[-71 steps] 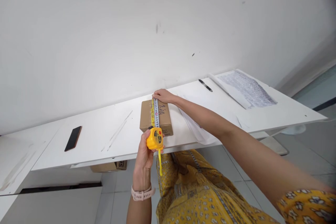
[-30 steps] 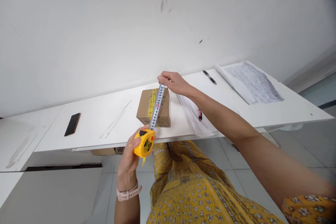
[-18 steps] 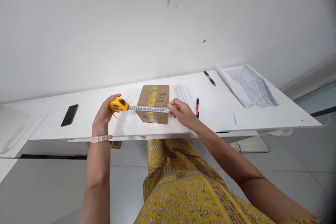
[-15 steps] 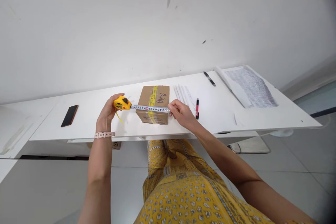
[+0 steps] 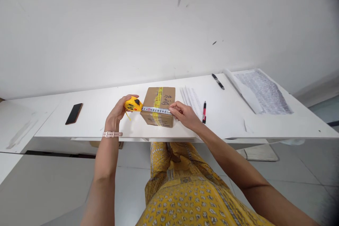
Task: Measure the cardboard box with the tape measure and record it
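A brown cardboard box (image 5: 150,96) with yellow printed tape and handwriting on top stands on the white table. Across its top, near the front edge, lies the white blade of a yellow tape measure (image 5: 133,103). My left hand (image 5: 119,108) is closed around the tape measure's case, which sits right by the box's left edge. At the box's right edge, my right hand (image 5: 184,114) pinches the blade's free end between thumb and fingers. The blade's very tip is hidden by those fingers.
Left on the table (image 5: 92,113) lies a dark phone (image 5: 74,113). Right of the box are printed sheets (image 5: 194,99), a red-and-black pen (image 5: 204,112), a black pen (image 5: 218,81) and a stack of written paper (image 5: 265,91). A wall rises behind.
My left hand has brought the tape measure's case right, up to the box's left edge, and the stretched-out blade is shorter. My right hand still pinches the end. The view has shifted slightly.
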Demonstrator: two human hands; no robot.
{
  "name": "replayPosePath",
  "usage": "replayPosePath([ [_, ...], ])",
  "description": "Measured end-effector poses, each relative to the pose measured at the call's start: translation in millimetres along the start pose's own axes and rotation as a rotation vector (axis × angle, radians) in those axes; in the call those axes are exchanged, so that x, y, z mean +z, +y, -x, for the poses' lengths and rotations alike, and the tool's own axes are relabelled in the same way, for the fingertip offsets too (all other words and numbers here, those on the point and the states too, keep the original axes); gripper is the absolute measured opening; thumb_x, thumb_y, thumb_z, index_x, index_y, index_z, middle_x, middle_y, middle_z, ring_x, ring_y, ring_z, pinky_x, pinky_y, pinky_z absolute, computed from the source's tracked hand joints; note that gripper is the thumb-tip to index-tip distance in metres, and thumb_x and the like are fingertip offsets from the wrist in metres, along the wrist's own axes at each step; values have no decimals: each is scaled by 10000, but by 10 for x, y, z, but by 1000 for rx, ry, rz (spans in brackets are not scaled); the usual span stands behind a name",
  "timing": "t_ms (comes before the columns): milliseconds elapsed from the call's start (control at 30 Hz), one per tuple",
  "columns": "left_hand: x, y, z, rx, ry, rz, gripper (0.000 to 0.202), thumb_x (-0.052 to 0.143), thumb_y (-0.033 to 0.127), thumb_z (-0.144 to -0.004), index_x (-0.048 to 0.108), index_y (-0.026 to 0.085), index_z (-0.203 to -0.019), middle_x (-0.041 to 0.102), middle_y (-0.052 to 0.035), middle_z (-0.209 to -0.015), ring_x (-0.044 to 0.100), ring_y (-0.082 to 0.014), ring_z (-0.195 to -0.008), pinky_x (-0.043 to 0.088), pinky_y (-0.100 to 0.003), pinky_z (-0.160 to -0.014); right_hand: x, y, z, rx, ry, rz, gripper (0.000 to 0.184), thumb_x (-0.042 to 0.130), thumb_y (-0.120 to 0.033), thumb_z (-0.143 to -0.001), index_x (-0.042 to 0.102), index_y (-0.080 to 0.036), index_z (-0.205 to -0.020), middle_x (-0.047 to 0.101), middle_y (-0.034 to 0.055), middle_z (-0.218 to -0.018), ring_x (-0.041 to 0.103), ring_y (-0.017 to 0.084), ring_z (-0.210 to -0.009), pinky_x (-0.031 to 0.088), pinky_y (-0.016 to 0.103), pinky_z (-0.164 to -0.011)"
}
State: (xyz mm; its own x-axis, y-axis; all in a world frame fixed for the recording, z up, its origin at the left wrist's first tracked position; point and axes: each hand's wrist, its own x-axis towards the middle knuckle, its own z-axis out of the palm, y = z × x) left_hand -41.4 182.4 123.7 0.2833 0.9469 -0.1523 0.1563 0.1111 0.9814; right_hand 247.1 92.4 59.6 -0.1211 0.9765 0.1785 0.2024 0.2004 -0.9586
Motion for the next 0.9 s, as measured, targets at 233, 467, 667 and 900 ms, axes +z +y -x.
replayPosePath([
  [233,6,32,20,12,-44,-55,487,647,535,-746,729,160,-1046,715,-71,-820,623,-205,-700,467,-280,-580,-9,30,43,73,12,2,337,555,-555,-902,553,-231,-809,611,-18,-622,560,150,-560,419,282,-561],
  [467,-96,33,-1,32,-71,-112,509,649,533,-760,718,149,-1086,733,-88,-863,655,-227,-737,490,-306,-625,-7,-37,51,48,32,80,329,528,-547,-906,538,-238,-793,627,-11,-623,572,159,-557,418,289,-564],
  [667,-264,-8,24,48,-99,-132,512,665,512,-785,700,135,-1129,739,-102,-848,655,-203,-692,483,-295,-620,-6,-85,56,38,25,89,321,525,-540,-900,529,-247,-768,611,-13,-603,562,164,-539,413,294,-546],
  [900,-276,-17,44,59,-156,-155,514,636,503,-830,674,132,-1185,741,-115,-881,665,-208,-732,500,-302,-651,10,-54,54,31,31,71,347,529,-569,-897,523,-252,-758,610,-11,-591,561,172,-535,418,304,-542],
])
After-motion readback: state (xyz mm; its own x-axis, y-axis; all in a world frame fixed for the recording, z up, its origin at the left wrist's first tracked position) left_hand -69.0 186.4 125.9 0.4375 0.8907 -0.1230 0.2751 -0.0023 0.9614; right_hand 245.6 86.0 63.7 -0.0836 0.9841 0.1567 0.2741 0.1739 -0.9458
